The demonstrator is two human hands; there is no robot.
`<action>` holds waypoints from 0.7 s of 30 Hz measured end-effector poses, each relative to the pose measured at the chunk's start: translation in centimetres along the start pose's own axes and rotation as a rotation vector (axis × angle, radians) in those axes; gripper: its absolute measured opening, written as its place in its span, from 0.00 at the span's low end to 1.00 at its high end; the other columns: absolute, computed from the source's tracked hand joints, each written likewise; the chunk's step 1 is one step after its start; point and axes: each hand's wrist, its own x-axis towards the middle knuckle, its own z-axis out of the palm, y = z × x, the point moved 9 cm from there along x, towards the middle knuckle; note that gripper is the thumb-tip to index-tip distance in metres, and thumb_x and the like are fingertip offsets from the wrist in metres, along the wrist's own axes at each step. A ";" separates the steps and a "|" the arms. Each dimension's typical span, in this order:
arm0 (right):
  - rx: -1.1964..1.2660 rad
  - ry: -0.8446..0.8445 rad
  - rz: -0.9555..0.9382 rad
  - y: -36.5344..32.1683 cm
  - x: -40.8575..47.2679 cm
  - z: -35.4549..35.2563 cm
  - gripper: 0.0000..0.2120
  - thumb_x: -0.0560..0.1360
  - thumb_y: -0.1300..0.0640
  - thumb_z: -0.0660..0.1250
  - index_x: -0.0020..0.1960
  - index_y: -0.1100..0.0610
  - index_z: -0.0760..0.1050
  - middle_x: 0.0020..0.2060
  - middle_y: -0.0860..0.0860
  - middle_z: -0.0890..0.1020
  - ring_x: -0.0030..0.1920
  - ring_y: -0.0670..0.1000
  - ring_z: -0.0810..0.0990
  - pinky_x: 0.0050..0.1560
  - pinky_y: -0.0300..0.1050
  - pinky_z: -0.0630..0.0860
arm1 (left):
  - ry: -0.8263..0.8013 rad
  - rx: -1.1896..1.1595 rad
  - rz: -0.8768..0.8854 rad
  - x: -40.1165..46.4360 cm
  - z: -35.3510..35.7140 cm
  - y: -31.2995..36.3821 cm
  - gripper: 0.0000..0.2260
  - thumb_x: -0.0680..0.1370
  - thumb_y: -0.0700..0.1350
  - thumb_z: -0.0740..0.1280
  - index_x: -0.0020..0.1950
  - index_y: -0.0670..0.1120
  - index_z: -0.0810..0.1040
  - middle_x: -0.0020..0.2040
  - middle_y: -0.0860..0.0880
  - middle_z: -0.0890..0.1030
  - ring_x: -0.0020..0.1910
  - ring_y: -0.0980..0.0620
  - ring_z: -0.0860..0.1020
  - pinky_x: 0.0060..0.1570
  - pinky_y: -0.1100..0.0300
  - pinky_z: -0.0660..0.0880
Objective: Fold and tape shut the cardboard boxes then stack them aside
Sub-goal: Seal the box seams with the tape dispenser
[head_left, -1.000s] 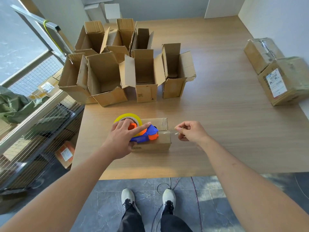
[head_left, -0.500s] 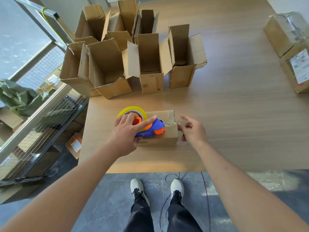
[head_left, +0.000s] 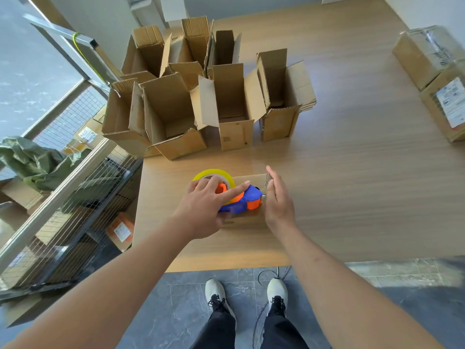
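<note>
A small closed cardboard box (head_left: 254, 180) lies near the table's front edge. On top of it sits a blue and orange tape dispenser (head_left: 242, 200) with a yellow-rimmed tape roll (head_left: 214, 173). My left hand (head_left: 206, 207) grips the dispenser, index finger stretched along its top. My right hand (head_left: 278, 200) has straight fingers laid flat against the box's right end. Several open boxes (head_left: 226, 107) with raised flaps stand behind on the wooden table (head_left: 352, 172).
Two taped boxes (head_left: 435, 71) with labels sit at the table's far right edge. To the left are a wire rack (head_left: 75, 197) with parcels, a green bag and a window. My feet stand on grey floor tiles below the table's front edge.
My right hand let go of the pinched tape strip, moved left to the box and opened flat against its right end. The left hand kept hold of the dispenser.
</note>
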 end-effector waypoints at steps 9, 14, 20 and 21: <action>-0.193 -0.066 0.048 -0.3 -0.1 0.3 0.19 0.85 0.43 0.44 0.73 0.30 0.61 0.67 0.39 0.77 0.63 0.50 0.77 0.56 0.51 0.73 | -0.232 0.005 0.210 1.1 -3.4 -0.5 0.29 0.84 0.58 0.56 0.77 0.76 0.41 0.53 0.49 0.70 0.49 0.47 0.71 0.55 0.50 0.67; -0.284 -0.043 0.066 -0.8 -0.4 0.0 0.17 0.85 0.39 0.43 0.71 0.30 0.61 0.64 0.42 0.79 0.61 0.53 0.78 0.55 0.52 0.72 | -0.404 -0.166 0.159 0.3 -3.9 -3.4 0.29 0.85 0.55 0.59 0.76 0.78 0.47 0.54 0.50 0.72 0.50 0.51 0.72 0.48 0.54 0.63; -0.392 -0.008 0.086 -1.2 -0.5 0.0 0.20 0.85 0.37 0.41 0.72 0.36 0.63 0.62 0.47 0.81 0.58 0.58 0.79 0.51 0.52 0.72 | -0.584 -0.522 0.002 -5.1 -2.3 -10.5 0.30 0.84 0.48 0.65 0.72 0.80 0.58 0.63 0.56 0.73 0.59 0.52 0.73 0.63 0.47 0.71; -0.411 -0.004 0.089 -1.2 -0.5 0.0 0.21 0.85 0.37 0.41 0.72 0.36 0.62 0.62 0.47 0.81 0.58 0.58 0.79 0.51 0.53 0.73 | -0.603 -0.570 -0.020 -6.1 -1.7 -11.6 0.29 0.84 0.48 0.65 0.72 0.80 0.59 0.65 0.57 0.72 0.60 0.52 0.73 0.64 0.46 0.71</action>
